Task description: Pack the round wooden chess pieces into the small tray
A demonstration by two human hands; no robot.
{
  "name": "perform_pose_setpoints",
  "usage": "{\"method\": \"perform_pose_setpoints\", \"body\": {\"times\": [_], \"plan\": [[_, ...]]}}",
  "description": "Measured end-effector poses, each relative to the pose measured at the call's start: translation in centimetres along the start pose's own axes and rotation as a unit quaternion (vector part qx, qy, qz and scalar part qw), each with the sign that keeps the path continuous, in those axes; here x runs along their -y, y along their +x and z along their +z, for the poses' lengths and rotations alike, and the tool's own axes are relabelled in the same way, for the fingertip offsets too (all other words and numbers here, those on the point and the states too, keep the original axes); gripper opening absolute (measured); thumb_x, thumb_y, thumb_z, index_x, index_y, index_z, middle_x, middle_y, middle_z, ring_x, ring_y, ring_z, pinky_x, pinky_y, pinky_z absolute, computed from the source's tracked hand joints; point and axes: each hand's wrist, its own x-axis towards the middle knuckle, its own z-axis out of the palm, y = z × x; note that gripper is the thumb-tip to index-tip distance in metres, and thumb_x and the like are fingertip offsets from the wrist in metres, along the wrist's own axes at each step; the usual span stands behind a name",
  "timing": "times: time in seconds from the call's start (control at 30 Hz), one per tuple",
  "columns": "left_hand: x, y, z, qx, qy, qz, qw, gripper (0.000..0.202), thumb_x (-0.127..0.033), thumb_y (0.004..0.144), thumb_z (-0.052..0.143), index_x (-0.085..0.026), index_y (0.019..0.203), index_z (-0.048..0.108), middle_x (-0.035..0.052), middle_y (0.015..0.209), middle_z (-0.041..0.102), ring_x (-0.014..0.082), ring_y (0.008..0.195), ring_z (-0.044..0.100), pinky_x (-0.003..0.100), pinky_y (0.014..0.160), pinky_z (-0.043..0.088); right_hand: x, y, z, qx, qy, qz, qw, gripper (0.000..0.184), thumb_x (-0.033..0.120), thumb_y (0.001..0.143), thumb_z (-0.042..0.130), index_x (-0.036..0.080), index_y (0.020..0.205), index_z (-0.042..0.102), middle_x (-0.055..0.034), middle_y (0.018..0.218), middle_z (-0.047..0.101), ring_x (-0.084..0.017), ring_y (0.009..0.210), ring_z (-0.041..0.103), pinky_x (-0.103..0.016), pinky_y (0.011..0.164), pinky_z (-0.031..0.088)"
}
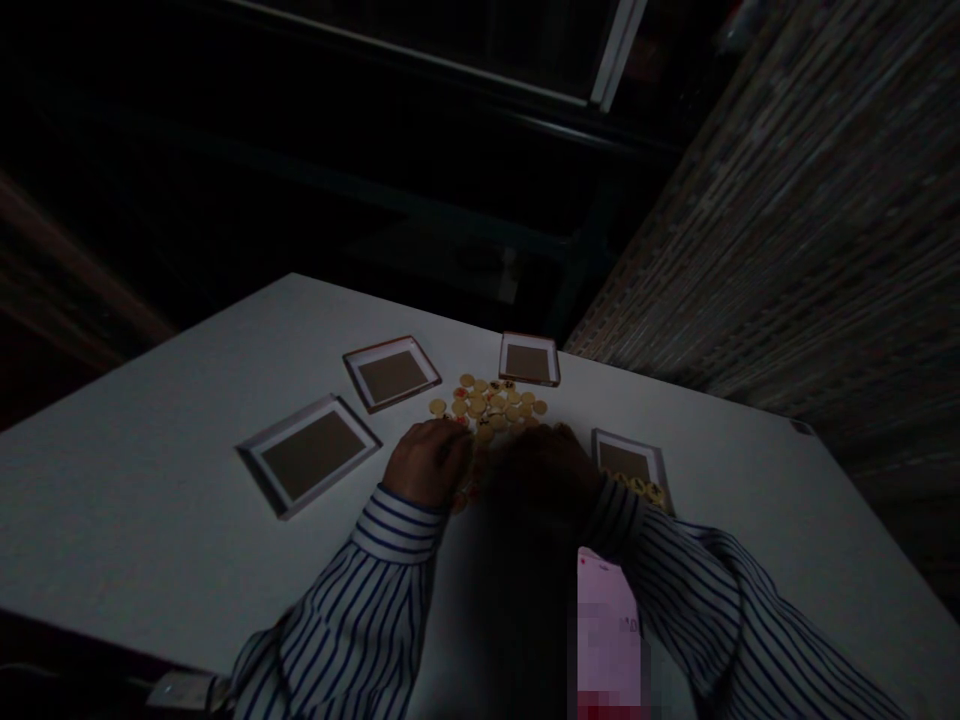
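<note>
My left hand and right hand lie palm-down so fingertips reach the heap of small round gold coins; grips hidden, I cannot tell.

both hands rest at a pile of gold coins between four trays

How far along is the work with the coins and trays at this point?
Early. Done: a few coins lie in the near right tray. In hand: left hand and right hand rest at the near edge of the pile; grip unclear. Left: most coins lie loose there, and the three other trays show none.
</note>
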Motion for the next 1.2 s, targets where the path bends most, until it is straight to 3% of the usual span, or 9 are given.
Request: {"method": "perform_pose_setpoints", "body": {"times": [0.1, 0.23, 0.37, 0.7, 1.03, 1.2], "plan": [[-0.1, 0.1, 0.1, 0.017, 0.006, 0.021, 1.0, 0.022, -0.025, 0.079, 0.045, -0.019, 0.088, 0.064, 0.0057, 0.091, 0.066, 0.0186, 0.086, 0.058, 0.035, 0.079, 0.047, -1.7, 0.9, -1.0, 0.035, -0.018, 0.017, 0.999, 0.024, 0.037, 0.083, 0.045, 0.025, 0.095, 0.063, -0.0069, 0.098, 0.059, -0.019, 0.088, 0.049, -0.03, 0.068, 0.032], [0.2, 0.1, 0.4, 0.033, 0.006, 0.033, 0.999, 0.024, -0.024, 0.081, 0.042, -0.018, 0.088, 0.064, 0.0066, 0.092, 0.065, 0.019, 0.087, 0.058, 0.037, 0.08, 0.046, -3.0, 2.3, -1.2, 0.061, -0.058, 0.013, 0.996, 0.023, 0.037, 0.083, 0.046, 0.03, 0.1, 0.059, -0.0053, 0.105, 0.055, -0.02, 0.094, 0.046, -0.031, 0.071, 0.032], [0.6, -0.1, 0.7, 0.026, 0.004, 0.029, 0.999, 0.025, -0.025, 0.082, 0.041, -0.019, 0.09, 0.064, 0.0061, 0.092, 0.065, 0.0191, 0.087, 0.057, 0.037, 0.081, 0.046, -3.2, 3.3, -1.0, 0.095, -0.047, -0.001, 0.994, 0.026, 0.04, 0.081, 0.048, 0.034, 0.104, 0.058, -0.0049, 0.11, 0.053, -0.021, 0.096, 0.045, -0.034, 0.073, 0.032], [0.1, 0.0, 0.4, 0.035, 0.011, 0.026, 0.999, 0.024, -0.024, 0.082, 0.041, -0.017, 0.089, 0.064, 0.0064, 0.091, 0.065, 0.019, 0.086, 0.057, 0.036, 0.08, 0.046, -3.0, 4.3, -1.5, 0.133, -0.033, 0.004, 0.991, 0.023, 0.034, 0.081, 0.049, 0.026, 0.099, 0.061, -0.0068, 0.11, 0.052, -0.022, 0.098, 0.043, -0.032, 0.072, 0.03], [0.2, -0.1, 0.5, 0.029, 0.005, 0.035, 0.999, 0.025, -0.024, 0.082, 0.04, -0.018, 0.089, 0.063, 0.0057, 0.09, 0.066, 0.0186, 0.084, 0.057, 0.035, 0.078, 0.047, -2.8, 4.6, -1.5, 0.102, -0.045, -0.005, 0.994, 0.021, 0.034, 0.081, 0.049, 0.022, 0.091, 0.063, -0.0071, 0.104, 0.055, -0.022, 0.095, 0.043, -0.033, 0.071, 0.027], [-0.1, -0.1, 0.4, 0.021, 0.002, 0.018, 1.0, 0.025, -0.025, 0.081, 0.041, -0.018, 0.089, 0.063, 0.0063, 0.089, 0.066, 0.0189, 0.084, 0.058, 0.035, 0.077, 0.047, -3.1, 4.5, -1.6, 0.1, -0.053, -0.019, 0.993, 0.025, 0.034, 0.085, 0.044, 0.026, 0.103, 0.059, -0.0062, 0.107, 0.055, -0.021, 0.096, 0.044, -0.032, 0.071, 0.027]]}}
